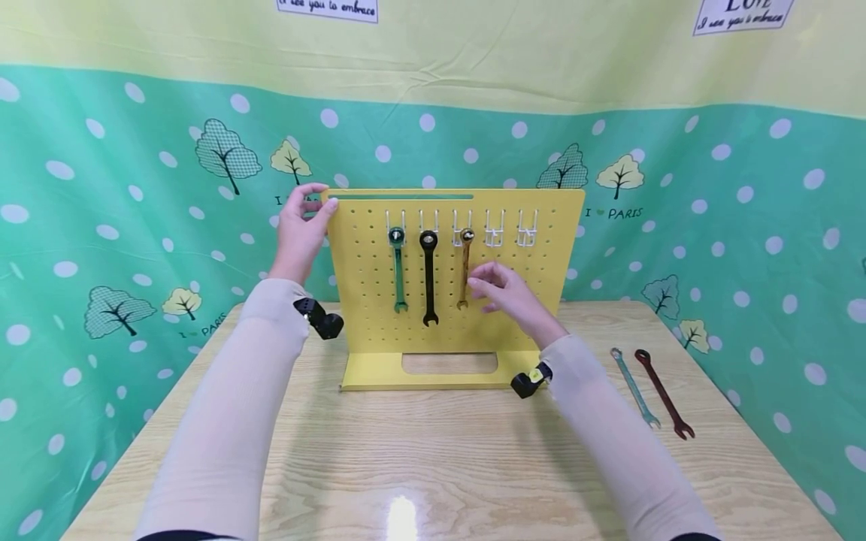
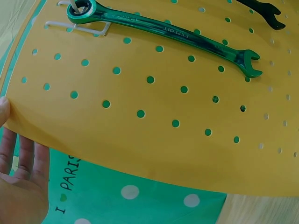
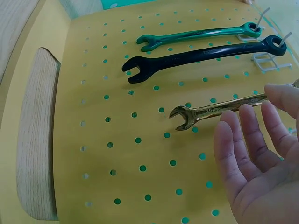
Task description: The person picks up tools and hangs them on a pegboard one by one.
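Note:
My left hand (image 1: 302,234) holds the upper left corner of a yellow pegboard (image 1: 379,334), thumb in front and fingers behind. Beside the gold combination wrench (image 1: 464,270), my right hand (image 1: 504,294) has its fingers loosely extended, the thumb overlapping the shaft in the right wrist view. That wrench hangs by its ring end from the middle white hook, open end down. To its left hang a black wrench (image 1: 429,278) and a green wrench (image 1: 398,274), each on its own hook. In the left wrist view the green wrench (image 2: 173,32) shows its ring over the hook prong.
Two more white hooks (image 1: 495,237) on the board's right side carry nothing. A teal wrench (image 1: 634,387) and a dark red wrench (image 1: 664,392) lie on the wooden table (image 1: 338,466) at right. Behind the board hangs a green and yellow curtain (image 1: 433,135).

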Action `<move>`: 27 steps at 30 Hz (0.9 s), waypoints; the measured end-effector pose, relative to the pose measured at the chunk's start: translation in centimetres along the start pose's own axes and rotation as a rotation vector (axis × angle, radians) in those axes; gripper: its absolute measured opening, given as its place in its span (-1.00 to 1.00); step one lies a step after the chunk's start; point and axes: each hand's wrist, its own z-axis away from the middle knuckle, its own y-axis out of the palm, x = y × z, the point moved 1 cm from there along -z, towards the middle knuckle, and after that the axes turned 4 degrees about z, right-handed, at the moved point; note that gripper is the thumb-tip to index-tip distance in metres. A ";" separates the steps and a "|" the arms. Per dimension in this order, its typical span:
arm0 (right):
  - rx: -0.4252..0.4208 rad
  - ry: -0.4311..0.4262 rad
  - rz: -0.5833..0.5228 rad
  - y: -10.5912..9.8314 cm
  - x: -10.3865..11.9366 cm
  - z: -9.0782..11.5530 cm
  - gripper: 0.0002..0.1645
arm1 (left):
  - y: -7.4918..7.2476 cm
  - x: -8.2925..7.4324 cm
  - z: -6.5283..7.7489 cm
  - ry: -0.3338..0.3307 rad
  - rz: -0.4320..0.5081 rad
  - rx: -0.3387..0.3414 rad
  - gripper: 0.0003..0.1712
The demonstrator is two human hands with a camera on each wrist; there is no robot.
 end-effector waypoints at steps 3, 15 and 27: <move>0.015 0.000 0.008 -0.1 -0.2 0.3 -0.51 | 0.0 0.1 0.0 0.000 0.003 -0.002 -0.62; 0.046 0.015 0.076 -1.1 -2.2 2.1 -0.45 | 0.0 0.4 -0.4 -0.006 0.010 0.001 -0.63; 0.022 0.107 0.091 -3.2 -4.9 4.4 -0.45 | 0.0 0.4 -0.4 -0.004 0.002 -0.001 -0.62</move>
